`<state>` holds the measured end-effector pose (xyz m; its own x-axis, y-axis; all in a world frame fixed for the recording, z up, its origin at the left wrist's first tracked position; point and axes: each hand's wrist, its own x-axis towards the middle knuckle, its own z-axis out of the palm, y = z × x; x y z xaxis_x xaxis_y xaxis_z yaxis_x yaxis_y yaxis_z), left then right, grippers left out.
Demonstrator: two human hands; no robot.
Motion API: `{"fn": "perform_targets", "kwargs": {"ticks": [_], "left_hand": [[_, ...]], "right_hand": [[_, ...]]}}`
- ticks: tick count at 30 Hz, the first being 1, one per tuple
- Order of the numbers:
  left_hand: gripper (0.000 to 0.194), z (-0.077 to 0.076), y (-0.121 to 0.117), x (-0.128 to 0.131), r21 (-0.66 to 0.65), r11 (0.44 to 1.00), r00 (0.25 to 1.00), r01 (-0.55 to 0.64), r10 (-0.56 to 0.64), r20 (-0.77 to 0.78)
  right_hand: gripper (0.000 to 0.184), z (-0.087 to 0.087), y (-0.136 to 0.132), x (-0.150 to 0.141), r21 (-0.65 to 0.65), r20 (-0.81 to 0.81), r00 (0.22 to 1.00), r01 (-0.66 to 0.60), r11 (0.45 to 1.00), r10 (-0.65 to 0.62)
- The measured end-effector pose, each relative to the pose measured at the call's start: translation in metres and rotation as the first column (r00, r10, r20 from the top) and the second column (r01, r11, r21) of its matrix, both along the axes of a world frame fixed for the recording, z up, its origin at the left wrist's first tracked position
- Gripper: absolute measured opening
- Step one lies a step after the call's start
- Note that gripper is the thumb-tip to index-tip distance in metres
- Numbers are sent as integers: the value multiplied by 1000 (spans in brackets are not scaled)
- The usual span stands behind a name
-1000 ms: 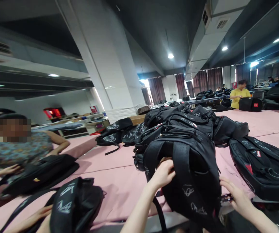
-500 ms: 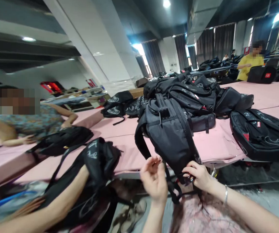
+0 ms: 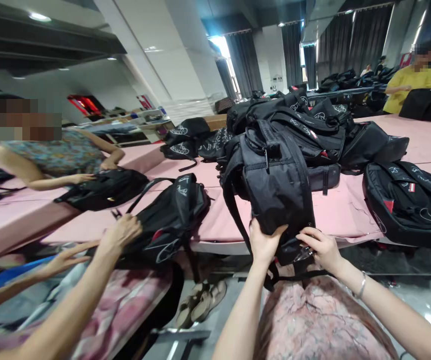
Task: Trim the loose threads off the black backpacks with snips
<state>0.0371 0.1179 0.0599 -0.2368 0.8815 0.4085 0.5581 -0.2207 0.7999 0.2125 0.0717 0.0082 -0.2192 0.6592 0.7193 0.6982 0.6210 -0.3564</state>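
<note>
A black backpack (image 3: 277, 195) lies at the near edge of the pink-covered table, its lower end toward me. My left hand (image 3: 266, 242) is closed on the lower left of that backpack, thumb across its fabric. At the lower right corner, my right hand (image 3: 321, 247) is closed, fingers against the bag. A small shiny tool (image 3: 304, 254) shows under those fingers; its exact kind is unclear. Shoulder straps (image 3: 234, 205) hang down the bag's left side, and a dark strap (image 3: 305, 275) runs below my hands.
Several black backpacks (image 3: 294, 120) are heaped behind mine, and another backpack (image 3: 410, 200) lies right. At left, a co-worker's hands (image 3: 119, 232) are by a backpack (image 3: 173, 210); a person across the table (image 3: 76, 155) handles another. Sandals (image 3: 202, 302) stand on the floor.
The backpack has been turned from its strap side to its smooth panel, lower end toward me. My left hand, off the bag half a second ago, now grips it; my right stays at its lower corner.
</note>
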Motion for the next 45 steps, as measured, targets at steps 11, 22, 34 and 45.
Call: {"fn": "perform_targets", "kwargs": {"ticks": [11,22,34,45], "left_hand": [[58,7,22,9,-66,992,991,-112,106,-85],[63,0,34,1,-66,997,997,-39,35,-73],[44,17,41,25,-88,986,987,-145,138,-77],[67,11,30,1,-135,991,988,-13,-8,-152]], "right_hand": [[24,2,22,-14,95,-47,999,11,995,-7],[36,19,28,-21,-95,163,986,59,994,-43],[26,24,0,-22,-152,19,999,39,988,-37],[32,-1,0,-13,-4,-14,998,68,998,-68]]}}
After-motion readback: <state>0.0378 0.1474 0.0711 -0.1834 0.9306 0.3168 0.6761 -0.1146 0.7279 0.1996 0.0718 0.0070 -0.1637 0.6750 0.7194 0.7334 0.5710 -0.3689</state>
